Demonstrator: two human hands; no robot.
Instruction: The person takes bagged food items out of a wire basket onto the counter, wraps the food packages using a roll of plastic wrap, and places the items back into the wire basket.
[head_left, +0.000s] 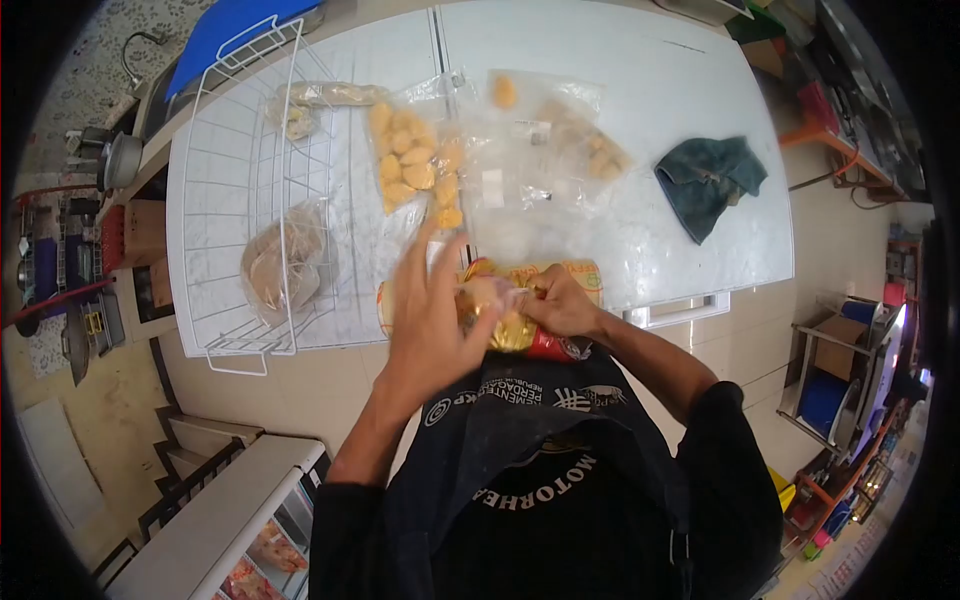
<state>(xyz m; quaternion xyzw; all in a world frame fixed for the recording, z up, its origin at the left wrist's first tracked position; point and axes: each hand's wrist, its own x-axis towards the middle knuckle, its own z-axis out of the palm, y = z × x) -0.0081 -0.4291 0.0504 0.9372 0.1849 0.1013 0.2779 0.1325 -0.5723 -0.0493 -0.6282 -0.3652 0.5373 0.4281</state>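
Note:
A shiny gold and red plastic packet (512, 335) is at the near edge of the white freezer top, close to my apron. My right hand (566, 302) pinches the packet's crumpled upper part. Fingers stretched out and somewhat blurred, my left hand (432, 312) is raised at the packet's left side. Its thumb comes near the gold plastic; whether it touches is unclear. Beneath the packet and both hands lies a yellow and orange printed sheet or wrapper (585, 275), partly hidden.
Clear bags of orange-yellow pieces (405, 150) and more clear plastic bags (515, 185) lie farther back. On the left stands a white wire basket (230, 200) with a bagged brownish item (285, 265). A dark green cloth (708, 182) lies to the right.

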